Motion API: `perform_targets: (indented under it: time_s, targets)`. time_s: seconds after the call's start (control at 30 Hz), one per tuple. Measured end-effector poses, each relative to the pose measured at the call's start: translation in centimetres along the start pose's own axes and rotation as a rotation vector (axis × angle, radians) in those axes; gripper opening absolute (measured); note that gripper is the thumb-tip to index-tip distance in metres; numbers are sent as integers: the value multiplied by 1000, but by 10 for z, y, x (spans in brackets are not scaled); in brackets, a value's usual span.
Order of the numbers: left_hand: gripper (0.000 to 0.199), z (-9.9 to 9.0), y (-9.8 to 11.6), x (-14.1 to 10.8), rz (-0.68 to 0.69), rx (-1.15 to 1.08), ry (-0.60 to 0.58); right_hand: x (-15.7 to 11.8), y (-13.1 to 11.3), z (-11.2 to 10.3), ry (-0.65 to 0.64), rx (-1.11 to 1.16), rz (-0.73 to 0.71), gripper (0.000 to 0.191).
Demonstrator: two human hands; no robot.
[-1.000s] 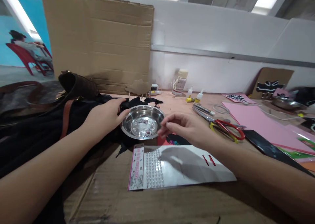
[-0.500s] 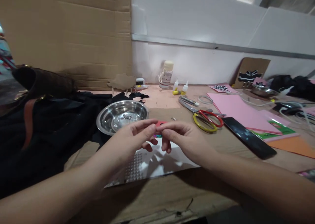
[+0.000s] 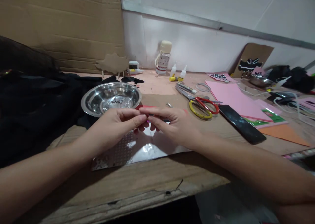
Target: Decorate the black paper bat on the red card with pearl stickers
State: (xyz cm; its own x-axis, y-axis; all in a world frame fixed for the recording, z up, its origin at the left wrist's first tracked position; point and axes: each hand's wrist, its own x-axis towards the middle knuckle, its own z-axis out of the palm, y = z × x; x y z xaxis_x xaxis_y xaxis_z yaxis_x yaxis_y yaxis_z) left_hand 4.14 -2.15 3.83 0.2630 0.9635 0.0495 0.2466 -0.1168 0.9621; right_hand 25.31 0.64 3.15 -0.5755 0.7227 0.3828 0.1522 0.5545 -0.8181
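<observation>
My left hand (image 3: 123,122) and my right hand (image 3: 174,125) meet at the fingertips, thumbs and forefingers pinched together. Whatever they pinch is hidden; a speck of bright pink glints just under the fingertips. Behind the fingers shows a strip of red (image 3: 148,106), mostly covered by the hands. Below them lies a shiny white sheet (image 3: 150,150), its left part covered with rows of small clear bumps. A steel bowl (image 3: 86,104) holding small dark bits stands just beyond my left hand.
Scissors with red and yellow handles (image 3: 200,112), a black phone (image 3: 242,123) and pink sheets (image 3: 236,99) lie to the right. Glue bottles (image 3: 182,74) and a drinking bottle (image 3: 163,59) stand at the back. Black cloth (image 3: 31,119) covers the left. The wooden table edge (image 3: 137,197) is near me.
The view has tipped down, so the table sits higher in the picture. My fingertips have drawn closer together and overlap; the red between them earlier now shows behind them.
</observation>
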Motion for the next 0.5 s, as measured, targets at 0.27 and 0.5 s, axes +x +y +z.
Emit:
perform_targets:
  time_s: [0.27,0.5]
  targets:
    - [27,6,-2,-15,41,132,-9,-6,-2,-11,-16,-346,-280,10]
    - [13,7,-9,-12,-26,-2,-41,-11,-2,-12,-60,-533,-370,13]
